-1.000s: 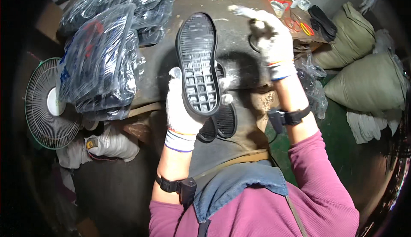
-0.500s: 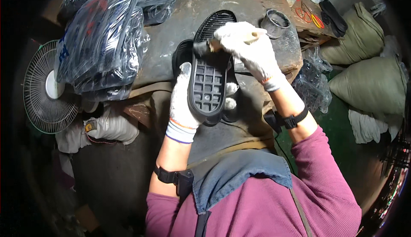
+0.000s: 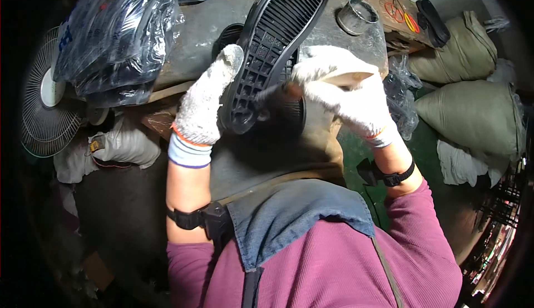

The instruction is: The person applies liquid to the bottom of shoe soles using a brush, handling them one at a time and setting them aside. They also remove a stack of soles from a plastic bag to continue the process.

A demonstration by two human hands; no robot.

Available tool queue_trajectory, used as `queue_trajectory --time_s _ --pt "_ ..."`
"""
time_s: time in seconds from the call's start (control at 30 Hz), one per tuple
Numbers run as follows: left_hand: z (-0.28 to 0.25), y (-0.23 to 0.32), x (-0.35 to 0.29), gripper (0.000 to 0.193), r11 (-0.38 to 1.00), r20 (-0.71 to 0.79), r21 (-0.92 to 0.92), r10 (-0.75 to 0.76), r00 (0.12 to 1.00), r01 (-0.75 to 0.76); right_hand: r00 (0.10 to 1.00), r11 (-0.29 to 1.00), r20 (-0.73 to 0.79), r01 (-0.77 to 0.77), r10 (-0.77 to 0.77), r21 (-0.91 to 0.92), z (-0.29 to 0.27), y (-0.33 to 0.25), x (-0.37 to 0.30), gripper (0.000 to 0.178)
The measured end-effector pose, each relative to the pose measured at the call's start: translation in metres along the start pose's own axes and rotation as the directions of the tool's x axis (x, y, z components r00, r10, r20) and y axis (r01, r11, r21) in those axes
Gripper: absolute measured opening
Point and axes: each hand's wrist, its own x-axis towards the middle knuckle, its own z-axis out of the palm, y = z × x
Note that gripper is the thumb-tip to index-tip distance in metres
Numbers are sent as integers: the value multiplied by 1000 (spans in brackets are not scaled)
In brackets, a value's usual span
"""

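Gloved in white knit, a worker's left hand (image 3: 203,102) grips a black shoe sole (image 3: 272,49) near its heel, the tread facing up, the toe angled away and to the right above a worn workbench (image 3: 203,21). The left thumb presses the sole's left edge; the other fingers are hidden beneath, their spread impossible to tell. Right of the sole, the right hand (image 3: 361,98) pinches a brush (image 3: 292,91) between thumb and fingers, its blurred bristles at the heel's gridded tread; whether they touch is unclear. More dark soles (image 3: 226,34) lie behind the held sole. A round tin (image 3: 357,16) stands to its upper right, scissors (image 3: 410,22) beyond; plastic-wrapped bundles (image 3: 119,35) are heaped to its left, a fan (image 3: 44,94) farther out.
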Motion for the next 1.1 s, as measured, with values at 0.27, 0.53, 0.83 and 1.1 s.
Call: queue_trajectory --time_s 0.27,0.53,0.83,1.1 --pt "6 46 -7 60 666 391 -615 -209 896 423 940 948 -339 -128 23 -291 -56 27 23 22" --pt "10 14 -30 65 136 494 -848 -148 857 512 900 606 -47 253 -434 -754 -57 34 44 16" --pt "20 36 -23 84 -12 533 -842 -170 829 539 881 506 244 438 -405 -743 -65 9 104 27" --pt "13 29 -27 75 -45 485 -874 -64 872 483 901 780 -176 230 -397 -582 -38 27 93 16"
